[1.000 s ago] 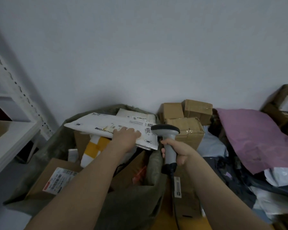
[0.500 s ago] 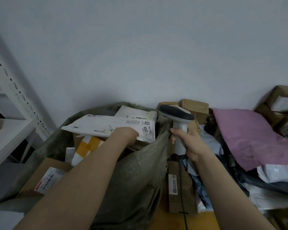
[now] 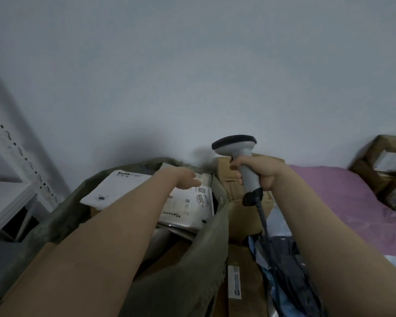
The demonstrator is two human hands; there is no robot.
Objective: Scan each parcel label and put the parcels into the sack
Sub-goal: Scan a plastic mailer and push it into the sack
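Up front, the left hand [image 3: 185,179] reaches out over the open sack [image 3: 201,259], with the forearm stretched straight from the lower left and the palm down. Its fingers lie loose and nearly straight, pointing right and holding nothing. Whether the fingertips touch the parcel [image 3: 188,208] below, I cannot tell. That parcel, a flat white mailer, lies in the sack's mouth on top of other packets, label side up, with a printed "2009" near its right edge.

The right hand [image 3: 258,171] is raised beside it, fist wrapped round the grey handle of the scanner [image 3: 234,145]. The scanner stands upright — its dark-rimmed head sits above the knuckles, against the wall [image 3: 192,76]. A dark cable [image 3: 264,225] drops from the handle's foot and runs down along the right forearm.

Behind the scanner sits a brown box [image 3: 225,177], just beside the sack's rim. Further right a pink bag [image 3: 352,197] sprawls over a heap of mailers, with boxes [image 3: 386,161] at the far edge. A white shelf [image 3: 7,200] stands at the left.
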